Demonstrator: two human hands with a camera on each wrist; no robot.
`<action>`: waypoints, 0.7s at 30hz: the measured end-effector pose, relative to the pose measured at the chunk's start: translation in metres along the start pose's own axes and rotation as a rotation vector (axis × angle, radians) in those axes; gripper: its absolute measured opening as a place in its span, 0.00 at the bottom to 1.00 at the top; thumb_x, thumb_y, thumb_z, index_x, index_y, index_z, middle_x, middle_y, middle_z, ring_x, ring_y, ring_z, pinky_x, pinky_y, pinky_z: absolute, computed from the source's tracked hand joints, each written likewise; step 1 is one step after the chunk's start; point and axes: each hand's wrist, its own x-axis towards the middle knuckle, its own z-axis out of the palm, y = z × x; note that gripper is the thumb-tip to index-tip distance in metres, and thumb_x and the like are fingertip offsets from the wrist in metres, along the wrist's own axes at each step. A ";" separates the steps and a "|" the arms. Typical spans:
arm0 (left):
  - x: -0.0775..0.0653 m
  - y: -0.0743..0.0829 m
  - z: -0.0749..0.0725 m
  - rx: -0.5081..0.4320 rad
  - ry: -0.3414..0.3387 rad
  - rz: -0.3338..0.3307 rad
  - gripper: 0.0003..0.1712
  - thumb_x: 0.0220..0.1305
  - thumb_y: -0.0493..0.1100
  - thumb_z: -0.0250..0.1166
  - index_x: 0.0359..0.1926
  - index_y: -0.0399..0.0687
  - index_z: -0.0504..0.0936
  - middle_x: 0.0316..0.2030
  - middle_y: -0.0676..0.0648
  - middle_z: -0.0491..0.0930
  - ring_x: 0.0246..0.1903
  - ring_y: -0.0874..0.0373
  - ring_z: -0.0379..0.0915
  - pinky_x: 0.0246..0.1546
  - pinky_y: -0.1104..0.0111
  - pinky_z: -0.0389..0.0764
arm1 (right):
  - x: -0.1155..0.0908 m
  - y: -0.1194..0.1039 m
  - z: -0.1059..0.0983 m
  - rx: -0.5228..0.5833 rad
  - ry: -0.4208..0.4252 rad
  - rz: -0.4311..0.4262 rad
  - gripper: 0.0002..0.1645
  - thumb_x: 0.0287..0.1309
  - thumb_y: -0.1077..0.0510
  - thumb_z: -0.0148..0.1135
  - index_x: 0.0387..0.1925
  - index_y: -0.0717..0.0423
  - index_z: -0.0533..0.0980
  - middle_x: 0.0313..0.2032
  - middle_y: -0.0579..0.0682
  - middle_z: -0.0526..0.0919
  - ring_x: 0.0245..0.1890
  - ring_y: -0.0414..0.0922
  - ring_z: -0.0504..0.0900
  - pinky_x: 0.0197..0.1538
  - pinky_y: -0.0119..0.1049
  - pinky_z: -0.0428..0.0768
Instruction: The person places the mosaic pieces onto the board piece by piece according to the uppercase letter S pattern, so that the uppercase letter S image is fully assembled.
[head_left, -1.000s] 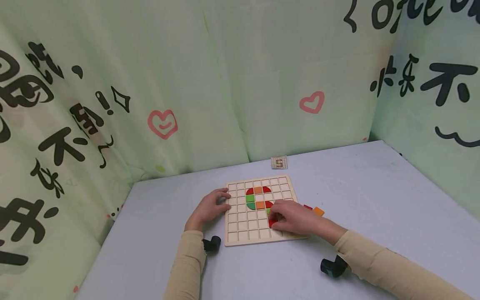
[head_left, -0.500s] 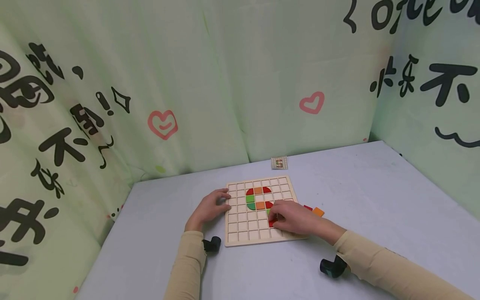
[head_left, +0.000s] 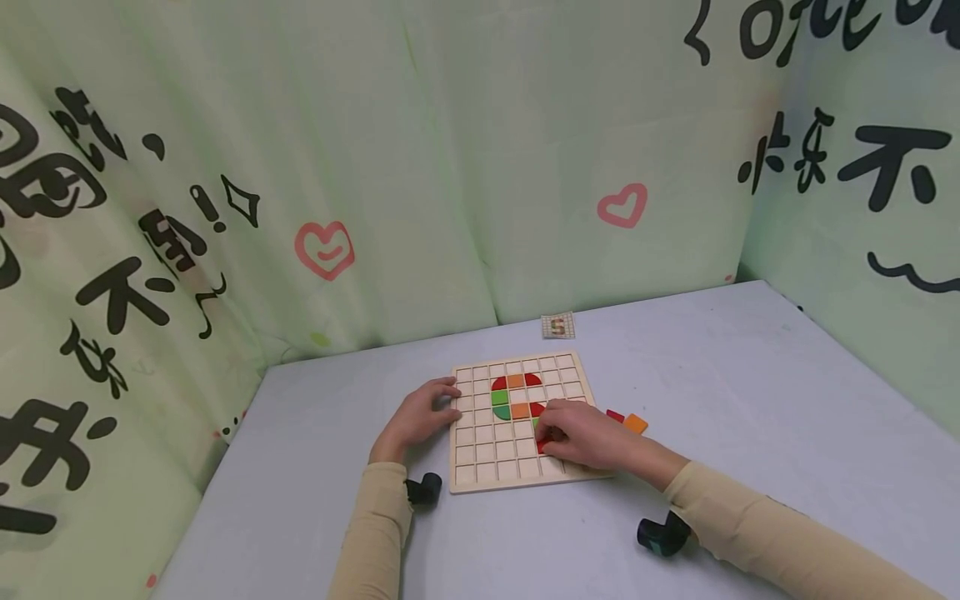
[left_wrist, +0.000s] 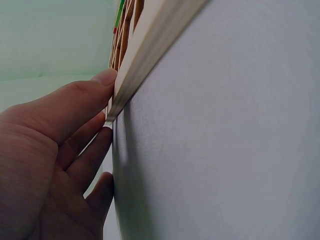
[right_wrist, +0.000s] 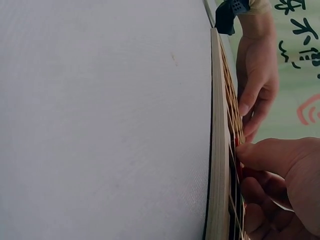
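Observation:
A wooden grid board lies on the table, with several coloured tiles set in its cells: an upper orange tile, a light green tile, a dark green rounded tile and others in red. My right hand is over the board's right part, fingers curled, with thumb and fingers pinching a red tile at the board's surface. That hand hides the cells under it. My left hand rests at the board's left edge; its thumb touches the rim and its other fingers extend loosely.
Just right of the board, a loose red tile and an orange tile lie on the table, partly behind my right hand. A small pattern card lies beyond the board, near the back edge. Printed curtains surround the table.
Both hands stay almost where they were, the right one shifting only very slightly at the red tile. The tiles on the board look the same.

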 end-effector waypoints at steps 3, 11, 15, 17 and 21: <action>-0.001 0.002 -0.001 -0.001 -0.003 -0.009 0.17 0.60 0.39 0.68 0.50 0.39 0.81 0.66 0.42 0.69 0.68 0.43 0.59 0.67 0.50 0.61 | 0.000 -0.001 0.000 -0.006 0.004 0.007 0.04 0.57 0.60 0.69 0.34 0.51 0.81 0.32 0.40 0.76 0.33 0.38 0.72 0.38 0.31 0.76; 0.004 -0.001 0.002 -0.006 -0.024 -0.061 0.18 0.60 0.39 0.69 0.52 0.41 0.81 0.67 0.44 0.68 0.70 0.45 0.57 0.69 0.52 0.60 | -0.005 0.001 -0.004 0.010 0.032 0.038 0.03 0.58 0.60 0.66 0.35 0.51 0.82 0.33 0.40 0.77 0.32 0.37 0.72 0.37 0.31 0.76; 0.003 0.000 0.002 -0.008 -0.023 -0.069 0.18 0.60 0.39 0.69 0.52 0.42 0.81 0.67 0.45 0.68 0.70 0.46 0.57 0.69 0.52 0.60 | -0.014 0.006 -0.016 0.062 0.058 0.135 0.05 0.59 0.60 0.65 0.38 0.52 0.81 0.34 0.39 0.77 0.33 0.37 0.73 0.35 0.31 0.76; 0.002 0.001 0.001 -0.012 -0.017 -0.065 0.18 0.60 0.39 0.69 0.52 0.42 0.81 0.67 0.45 0.68 0.70 0.45 0.57 0.69 0.52 0.60 | -0.020 0.010 -0.023 0.079 0.078 0.183 0.06 0.60 0.59 0.65 0.39 0.53 0.80 0.34 0.40 0.77 0.33 0.38 0.73 0.35 0.31 0.76; 0.002 0.003 0.000 -0.016 -0.013 -0.067 0.18 0.60 0.39 0.69 0.51 0.41 0.81 0.67 0.44 0.68 0.70 0.45 0.57 0.69 0.52 0.60 | -0.035 0.026 -0.037 0.065 0.117 0.258 0.08 0.59 0.59 0.65 0.41 0.55 0.80 0.34 0.43 0.76 0.33 0.40 0.73 0.34 0.32 0.76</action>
